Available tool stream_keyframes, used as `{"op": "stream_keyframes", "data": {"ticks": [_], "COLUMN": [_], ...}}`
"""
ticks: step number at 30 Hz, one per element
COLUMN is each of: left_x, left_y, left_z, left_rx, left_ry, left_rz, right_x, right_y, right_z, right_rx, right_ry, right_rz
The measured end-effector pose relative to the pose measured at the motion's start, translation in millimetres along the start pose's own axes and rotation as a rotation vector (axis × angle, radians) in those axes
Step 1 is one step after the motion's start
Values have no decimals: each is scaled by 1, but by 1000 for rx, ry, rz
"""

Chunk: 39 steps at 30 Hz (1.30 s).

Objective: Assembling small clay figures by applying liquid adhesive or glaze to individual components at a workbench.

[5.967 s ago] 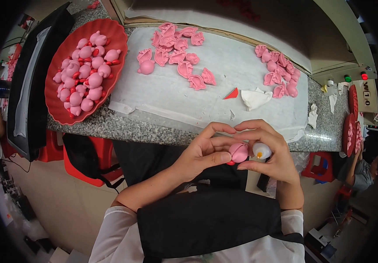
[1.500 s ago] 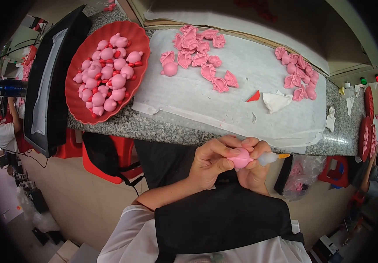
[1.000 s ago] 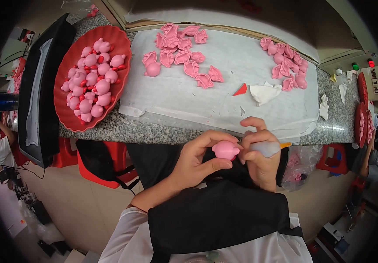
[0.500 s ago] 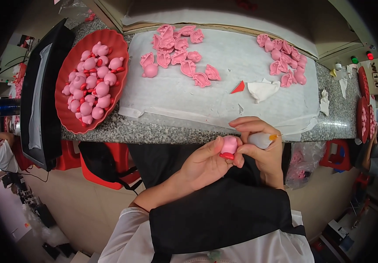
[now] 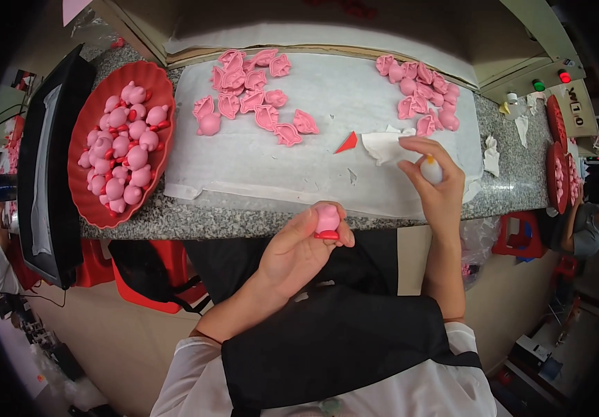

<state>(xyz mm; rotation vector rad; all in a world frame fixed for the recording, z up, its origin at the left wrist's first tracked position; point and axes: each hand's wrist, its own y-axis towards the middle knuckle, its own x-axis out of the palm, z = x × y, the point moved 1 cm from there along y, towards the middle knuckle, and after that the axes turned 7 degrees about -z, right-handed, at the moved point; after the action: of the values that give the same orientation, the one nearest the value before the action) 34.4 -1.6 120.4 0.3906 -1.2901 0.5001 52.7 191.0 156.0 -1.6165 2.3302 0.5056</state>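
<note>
My left hand (image 5: 287,244) pinches a small round pink toy figure (image 5: 327,218) with a red base, just in front of the counter's near edge. Over the paper-covered worktop, my right hand (image 5: 445,191) keeps a small white squeeze bottle (image 5: 431,170) with a yellow tip tucked in its curled fingers. Its thumb and forefinger are spread beside a crumpled white tissue (image 5: 383,147). A red pointed scrap (image 5: 346,142) lies left of the tissue. Several hollow pink shell pieces (image 5: 266,117) are scattered at the far left of the paper.
A red scalloped tray (image 5: 77,187) of pink figures with red parts stands at left, beside a long black tray (image 5: 70,139). More pink pieces (image 5: 424,90) cluster at the far right of the white paper (image 5: 258,174). A red stool (image 5: 146,285) stands below the counter.
My right hand has moved away from the figure, up and over the paper by the tissue, with the bottle still in it. My left hand keeps the figure. The view has shifted slightly.
</note>
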Motion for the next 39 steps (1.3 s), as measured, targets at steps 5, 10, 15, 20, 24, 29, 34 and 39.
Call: {"op": "stream_keyframes", "data": {"ticks": [5, 10, 15, 20, 24, 29, 34, 39], "left_x": [-4, 3, 3, 2, -2, 17, 24, 28], "left_y": [0, 7, 7, -12, -13, -10, 12, 13], "left_z": [-2, -2, -11, -7, -14, -23, -8, -7], "left_rx": [6, 13, 20, 90, 49, 92, 130, 248], "left_ry": [33, 228, 239, 458, 393, 598, 573, 850], "left_rz": [23, 27, 65, 210, 125, 131, 22, 38], "right_x": [13, 13, 25, 27, 26, 16, -15, -35], "right_y": [11, -16, -37, -44, -58, -62, -58, -55], "right_z": [8, -7, -32, -32, -34, -38, -22, -7], "right_rx": [-64, 0, 246, -46, -28, 225, 175, 23], "right_ry": [-558, 121, 645, 494, 658, 948, 829, 480], "right_rz": [-96, -82, -287, -351, -308, -351, 82, 251]}}
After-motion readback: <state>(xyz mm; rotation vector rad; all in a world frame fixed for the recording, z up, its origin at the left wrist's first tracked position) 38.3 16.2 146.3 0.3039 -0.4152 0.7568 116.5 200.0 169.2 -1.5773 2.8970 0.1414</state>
